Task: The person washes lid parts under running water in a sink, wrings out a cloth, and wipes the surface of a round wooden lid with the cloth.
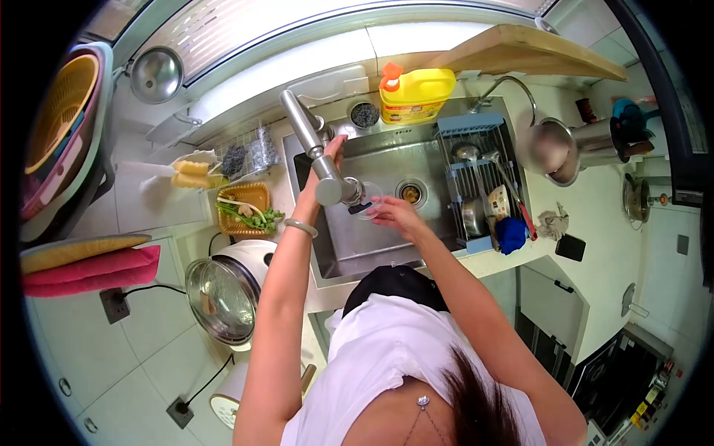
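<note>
My left hand (335,154) reaches up behind the metal faucet (327,175), beside its lever. Its visible fingers are stretched out, and the faucet body covers part of the hand. Below the spout, over the sink (357,245), my right hand (399,217) has its fingertips closed at the edge of a small clear, round thing with a dark mark (363,206). Glare and the faucet head hide some of that clear thing, so its exact kind does not show.
A dish rack (470,123) with ladles and bowls fills the sink's right side. Behind the sink stands a yellow bottle (418,97). On the left are a basket of greens (244,208) and a glass-lidded cooker (222,297). A cutting board (528,52) juts out above.
</note>
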Demonstrator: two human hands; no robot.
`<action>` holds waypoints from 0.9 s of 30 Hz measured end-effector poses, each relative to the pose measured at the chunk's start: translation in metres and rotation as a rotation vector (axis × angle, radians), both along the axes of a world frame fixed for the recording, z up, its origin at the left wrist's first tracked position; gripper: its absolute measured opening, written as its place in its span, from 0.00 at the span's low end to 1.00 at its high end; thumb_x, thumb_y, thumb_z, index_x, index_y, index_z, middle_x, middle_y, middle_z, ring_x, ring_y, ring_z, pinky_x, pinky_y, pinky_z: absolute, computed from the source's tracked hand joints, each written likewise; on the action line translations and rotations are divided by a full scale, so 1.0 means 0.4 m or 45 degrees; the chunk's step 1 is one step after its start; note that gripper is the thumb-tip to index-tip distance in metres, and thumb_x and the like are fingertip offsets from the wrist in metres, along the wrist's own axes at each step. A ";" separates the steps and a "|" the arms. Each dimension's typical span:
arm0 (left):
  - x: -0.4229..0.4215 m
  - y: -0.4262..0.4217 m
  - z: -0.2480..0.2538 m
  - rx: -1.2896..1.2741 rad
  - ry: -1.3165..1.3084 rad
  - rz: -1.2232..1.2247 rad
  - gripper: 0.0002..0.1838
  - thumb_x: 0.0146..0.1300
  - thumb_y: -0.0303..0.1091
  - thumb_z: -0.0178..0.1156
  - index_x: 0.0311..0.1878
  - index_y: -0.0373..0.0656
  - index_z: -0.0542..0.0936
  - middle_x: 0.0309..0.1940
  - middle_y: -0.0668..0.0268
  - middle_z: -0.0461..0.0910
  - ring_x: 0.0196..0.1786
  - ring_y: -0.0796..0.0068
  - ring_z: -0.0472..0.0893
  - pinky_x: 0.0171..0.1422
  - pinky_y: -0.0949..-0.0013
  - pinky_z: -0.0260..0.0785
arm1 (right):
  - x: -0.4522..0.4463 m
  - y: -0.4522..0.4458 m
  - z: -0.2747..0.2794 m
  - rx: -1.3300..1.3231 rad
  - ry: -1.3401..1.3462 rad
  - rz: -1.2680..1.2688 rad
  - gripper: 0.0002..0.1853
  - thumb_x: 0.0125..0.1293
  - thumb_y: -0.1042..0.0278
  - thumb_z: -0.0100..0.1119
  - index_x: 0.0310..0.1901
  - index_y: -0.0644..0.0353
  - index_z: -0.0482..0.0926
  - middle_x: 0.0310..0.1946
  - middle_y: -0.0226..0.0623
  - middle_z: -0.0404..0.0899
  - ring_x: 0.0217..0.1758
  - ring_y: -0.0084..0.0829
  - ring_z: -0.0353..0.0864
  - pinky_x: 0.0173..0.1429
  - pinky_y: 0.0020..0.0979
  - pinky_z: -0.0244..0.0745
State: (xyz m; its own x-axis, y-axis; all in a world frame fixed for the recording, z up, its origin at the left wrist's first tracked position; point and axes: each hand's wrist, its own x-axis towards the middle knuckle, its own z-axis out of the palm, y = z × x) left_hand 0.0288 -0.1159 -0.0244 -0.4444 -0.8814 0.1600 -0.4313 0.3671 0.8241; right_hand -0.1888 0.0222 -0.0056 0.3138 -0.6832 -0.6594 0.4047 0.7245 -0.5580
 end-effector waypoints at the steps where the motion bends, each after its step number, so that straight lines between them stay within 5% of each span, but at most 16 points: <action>1: 0.016 0.000 -0.004 -0.037 0.007 -0.073 0.38 0.61 0.14 0.52 0.75 0.46 0.58 0.71 0.52 0.64 0.72 0.56 0.66 0.73 0.63 0.59 | 0.007 -0.005 -0.002 0.011 -0.005 -0.002 0.19 0.66 0.71 0.57 0.59 0.61 0.74 0.43 0.41 0.84 0.46 0.30 0.83 0.56 0.32 0.79; 5: -0.020 0.083 0.132 -0.188 -0.086 0.004 0.40 0.60 0.12 0.52 0.76 0.49 0.58 0.72 0.58 0.64 0.73 0.61 0.66 0.73 0.66 0.61 | 0.036 -0.022 -0.026 0.024 -0.090 -0.063 0.19 0.66 0.71 0.57 0.59 0.61 0.74 0.45 0.41 0.83 0.45 0.30 0.84 0.55 0.33 0.80; 6: -0.040 0.121 0.170 0.070 0.102 0.050 0.40 0.60 0.13 0.51 0.76 0.51 0.58 0.74 0.60 0.61 0.75 0.63 0.62 0.74 0.66 0.59 | 0.040 -0.026 -0.030 0.020 -0.086 -0.088 0.19 0.66 0.71 0.57 0.59 0.61 0.74 0.45 0.40 0.83 0.45 0.30 0.84 0.54 0.33 0.80; 10: -0.082 0.249 0.115 0.246 0.186 -0.033 0.36 0.67 0.19 0.50 0.77 0.44 0.54 0.75 0.57 0.59 0.77 0.66 0.58 0.73 0.64 0.60 | 0.062 -0.036 0.005 -0.051 0.010 -0.110 0.16 0.70 0.64 0.55 0.56 0.59 0.77 0.46 0.37 0.83 0.49 0.29 0.82 0.54 0.32 0.79; 12: -0.108 0.285 0.058 -0.108 -0.315 0.098 0.29 0.72 0.24 0.50 0.75 0.40 0.59 0.75 0.53 0.57 0.72 0.61 0.64 0.74 0.63 0.56 | 0.090 -0.041 0.019 -0.041 0.062 -0.152 0.17 0.72 0.58 0.54 0.55 0.59 0.78 0.44 0.34 0.83 0.44 0.26 0.81 0.52 0.32 0.76; 13: -0.108 0.289 0.046 -0.114 -0.310 0.093 0.29 0.72 0.24 0.50 0.75 0.40 0.59 0.75 0.53 0.57 0.72 0.61 0.64 0.74 0.63 0.56 | 0.103 -0.039 -0.005 -0.047 0.066 -0.157 0.17 0.72 0.58 0.54 0.55 0.59 0.78 0.44 0.34 0.83 0.44 0.26 0.81 0.52 0.32 0.76; 15: -0.115 0.290 0.029 0.719 0.480 0.190 0.30 0.74 0.27 0.49 0.76 0.41 0.56 0.69 0.56 0.67 0.68 0.64 0.70 0.68 0.62 0.64 | 0.138 -0.032 -0.078 -0.282 0.435 -0.160 0.24 0.73 0.49 0.49 0.49 0.66 0.78 0.40 0.39 0.82 0.35 0.35 0.80 0.44 0.34 0.75; 16: -0.119 0.293 0.035 0.307 0.346 0.208 0.25 0.75 0.29 0.47 0.74 0.40 0.62 0.65 0.57 0.72 0.64 0.67 0.72 0.67 0.64 0.63 | 0.170 -0.030 -0.119 -0.457 0.811 -0.253 0.25 0.73 0.47 0.48 0.48 0.67 0.78 0.41 0.42 0.81 0.35 0.39 0.79 0.45 0.36 0.74; 17: -0.123 0.297 0.007 0.308 0.347 0.204 0.25 0.75 0.29 0.47 0.74 0.40 0.62 0.65 0.57 0.72 0.64 0.67 0.72 0.67 0.64 0.63 | 0.201 -0.028 -0.158 -0.560 1.243 -0.342 0.26 0.73 0.45 0.47 0.46 0.67 0.77 0.41 0.46 0.81 0.36 0.43 0.77 0.45 0.38 0.72; 19: -0.133 0.301 -0.054 0.379 0.380 0.200 0.22 0.76 0.30 0.45 0.71 0.40 0.67 0.63 0.58 0.73 0.63 0.69 0.70 0.66 0.66 0.63 | 0.209 -0.064 -0.126 -0.345 1.355 -0.469 0.25 0.73 0.46 0.47 0.49 0.67 0.74 0.45 0.51 0.79 0.43 0.51 0.77 0.51 0.43 0.72; 23: -0.156 0.304 0.015 0.658 0.621 0.419 0.18 0.76 0.29 0.46 0.66 0.41 0.71 0.59 0.62 0.75 0.59 0.72 0.73 0.61 0.69 0.67 | 0.190 -0.108 -0.145 -0.449 0.939 -0.559 0.25 0.74 0.48 0.47 0.53 0.68 0.70 0.46 0.53 0.79 0.46 0.51 0.79 0.52 0.44 0.73; 25: -0.137 0.288 0.025 0.789 0.728 0.580 0.15 0.75 0.33 0.49 0.59 0.42 0.76 0.51 0.67 0.78 0.51 0.77 0.76 0.53 0.71 0.70 | 0.166 -0.098 -0.099 -0.566 0.825 -0.278 0.20 0.74 0.54 0.50 0.51 0.65 0.66 0.43 0.42 0.79 0.45 0.35 0.81 0.48 0.34 0.75; 27: -0.132 0.268 0.022 0.671 0.706 0.761 0.12 0.74 0.38 0.52 0.52 0.43 0.79 0.41 0.73 0.78 0.43 0.82 0.76 0.46 0.73 0.71 | 0.191 -0.058 -0.039 -0.495 0.714 -0.256 0.18 0.73 0.55 0.50 0.51 0.63 0.66 0.41 0.41 0.80 0.45 0.35 0.82 0.46 0.36 0.77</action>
